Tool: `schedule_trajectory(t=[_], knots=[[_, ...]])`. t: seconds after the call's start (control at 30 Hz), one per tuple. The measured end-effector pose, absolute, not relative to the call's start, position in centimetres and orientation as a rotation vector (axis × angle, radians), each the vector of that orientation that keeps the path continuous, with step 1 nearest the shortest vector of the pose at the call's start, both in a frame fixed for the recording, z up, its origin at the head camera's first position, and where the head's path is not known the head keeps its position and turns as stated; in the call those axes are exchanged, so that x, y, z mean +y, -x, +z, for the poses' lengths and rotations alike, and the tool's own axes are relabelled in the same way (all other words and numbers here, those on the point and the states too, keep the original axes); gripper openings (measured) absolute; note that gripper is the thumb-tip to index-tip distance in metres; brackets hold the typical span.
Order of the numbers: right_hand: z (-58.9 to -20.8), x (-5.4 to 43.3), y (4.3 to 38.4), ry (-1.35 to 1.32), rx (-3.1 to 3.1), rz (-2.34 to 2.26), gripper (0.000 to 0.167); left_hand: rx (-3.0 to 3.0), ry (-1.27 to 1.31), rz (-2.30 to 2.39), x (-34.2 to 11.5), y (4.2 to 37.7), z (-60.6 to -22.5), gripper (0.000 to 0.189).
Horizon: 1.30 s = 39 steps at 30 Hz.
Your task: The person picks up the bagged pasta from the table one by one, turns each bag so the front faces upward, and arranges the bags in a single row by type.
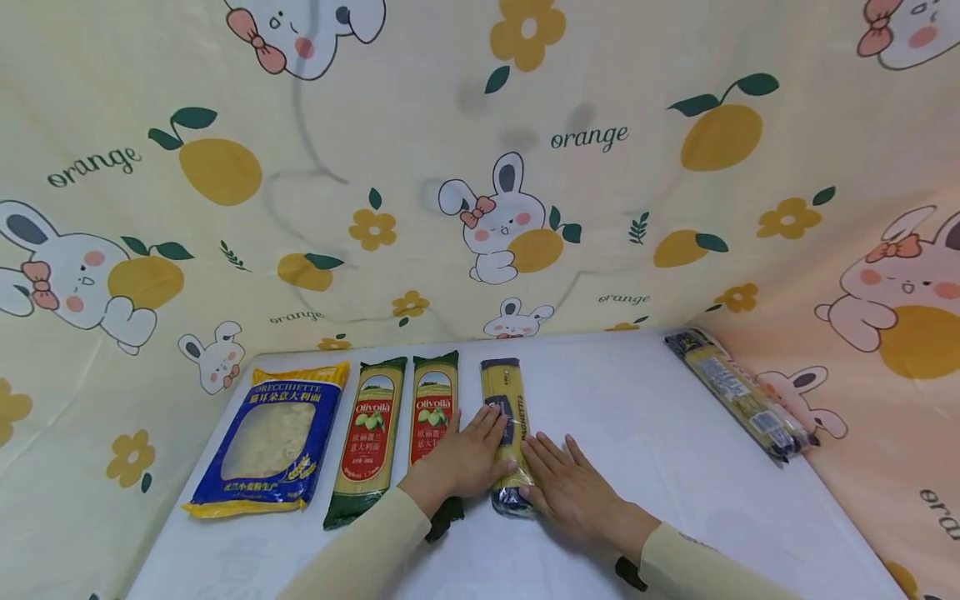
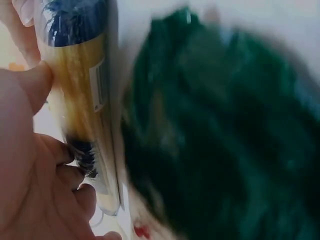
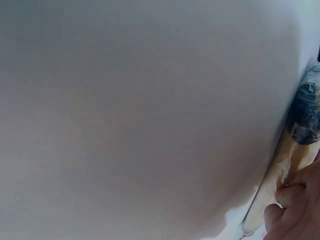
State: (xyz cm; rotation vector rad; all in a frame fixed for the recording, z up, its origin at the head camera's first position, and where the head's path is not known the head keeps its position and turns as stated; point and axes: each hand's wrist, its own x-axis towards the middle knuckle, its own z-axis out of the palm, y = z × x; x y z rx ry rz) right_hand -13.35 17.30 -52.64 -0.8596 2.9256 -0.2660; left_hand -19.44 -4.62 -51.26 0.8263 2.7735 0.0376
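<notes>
A slim clear-and-navy spaghetti pack [image 1: 504,379] lies lengthwise on the white table, its yellow strands showing. My left hand [image 1: 471,454] rests on its left side with fingers extended, fingertips over the navy label. From the right, my right hand [image 1: 577,492] touches the pack's lower half, its fingers straight. In the left wrist view, the thumb of the left hand [image 2: 30,165] is against the pack [image 2: 75,90]. Only part of the right hand [image 3: 300,210] appears in the right wrist view, beside the pack [image 3: 303,117]. My left forearm partly hides a green-ended Olivoilà spaghetti pack [image 1: 433,392].
Another Olivoilà spaghetti pack [image 1: 367,433] lies further left, beside a blue-and-yellow orecchiette bag [image 1: 270,442]. A dark-ended pasta pack [image 1: 738,392] lies slanted along the table's right edge. Patterned cloth [image 1: 420,150] hangs behind and on both sides of the table [image 1: 630,417].
</notes>
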Motion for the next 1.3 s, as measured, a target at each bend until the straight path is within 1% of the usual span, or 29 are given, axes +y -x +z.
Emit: schedule_trajectory(t=[0.2,0.37,0.53,0.8,1.03,1.2,1.3], knots=[[-52.6,16.3,15.1,0.853,2.884,-0.219,0.068,2.774,-0.775,0.038,-5.3,20.5,-50.9,0.081],[-52.4,16.0,15.9,0.837,2.877,-0.197,0.068,2.767,-0.773,0.067,-5.7,21.2,-50.7,0.081],[-52.5,15.8,16.3,0.847,2.88,-0.206,0.069,2.749,-0.755,0.1,-6.0,21.6,-50.3,0.081],[-52.9,16.6,16.0,0.79,2.903,-0.275,0.071,2.72,-0.747,0.165,-5.7,21.6,-50.1,0.081],[-52.5,19.7,16.3,0.738,2.965,-0.291,0.074,2.717,-0.69,0.197,-5.7,21.3,-50.2,0.081],[-51.6,23.8,17.0,0.695,3.078,-0.276,0.075,2.714,-0.665,0.238,-5.3,21.0,-50.3,0.082],[-50.8,26.6,17.8,0.657,3.135,-0.227,0.075,2.742,-0.668,0.225,-5.0,20.9,-50.6,0.086]])
